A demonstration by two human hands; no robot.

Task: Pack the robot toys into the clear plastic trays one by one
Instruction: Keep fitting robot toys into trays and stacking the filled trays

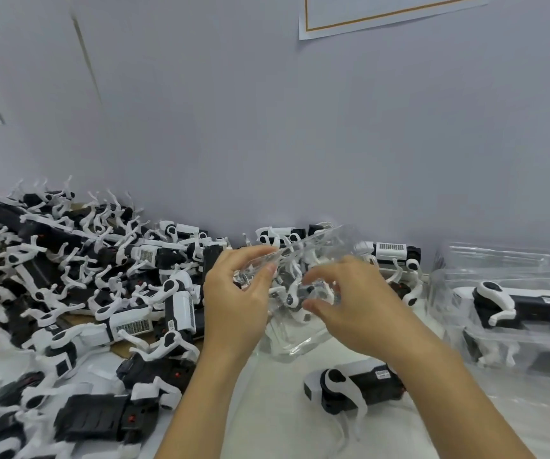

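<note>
At nine o'clock lies the heap of robot dog toys [78, 293]. The left hand [234, 299] pinches the clear plastic tray [300, 339], thin and probably flimsy, by its rim. The right hand [350, 306], half-curled, seems only to touch it; one robot dog [353, 389] waits at five o'clock.

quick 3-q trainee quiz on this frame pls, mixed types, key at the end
1. True or false: the clear plastic tray held up by the left hand and right hand already has a robot toy seated in it.
2. Where is the big pile of loose toys? A) left of the hands B) right of the hands C) on the wall
3. Fill in: the single toy on the table lies under the ___ forearm.

Key: 1 false, the tray looks empty and toys only show through it; 2 A; 3 right. The packed tray sits far right.
</note>
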